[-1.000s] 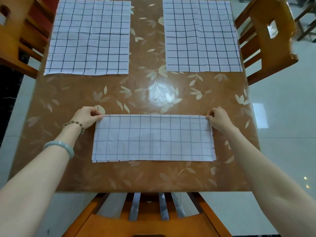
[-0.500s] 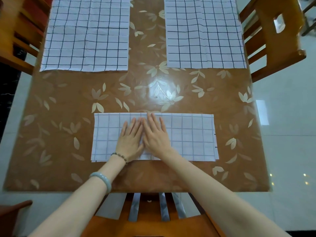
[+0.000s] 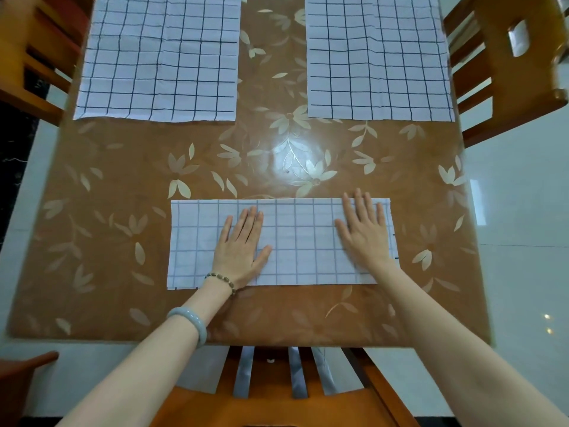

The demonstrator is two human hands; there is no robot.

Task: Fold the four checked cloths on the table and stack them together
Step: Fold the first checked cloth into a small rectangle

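A white checked cloth folded into a long strip [image 3: 301, 241] lies near the front of the brown leaf-patterned table [image 3: 123, 180]. My left hand [image 3: 241, 248] rests flat on its left-middle part, fingers spread. My right hand [image 3: 365, 232] lies flat on its right end, fingers apart. Neither hand grips anything. Two unfolded checked cloths lie flat at the back: one at the back left [image 3: 160, 57], one at the back right [image 3: 378, 57]. No fourth cloth shows separately.
Wooden chairs stand at the left [image 3: 34, 57], at the right [image 3: 508, 63] and at the front below me [image 3: 277, 396]. Bare tabletop lies between the folded strip and the two back cloths. A pale tiled floor surrounds the table.
Both hands let go of the strip's far corners and came flat to its middle. Since then my right hand has slid to the right end, and my left hand a little leftward.
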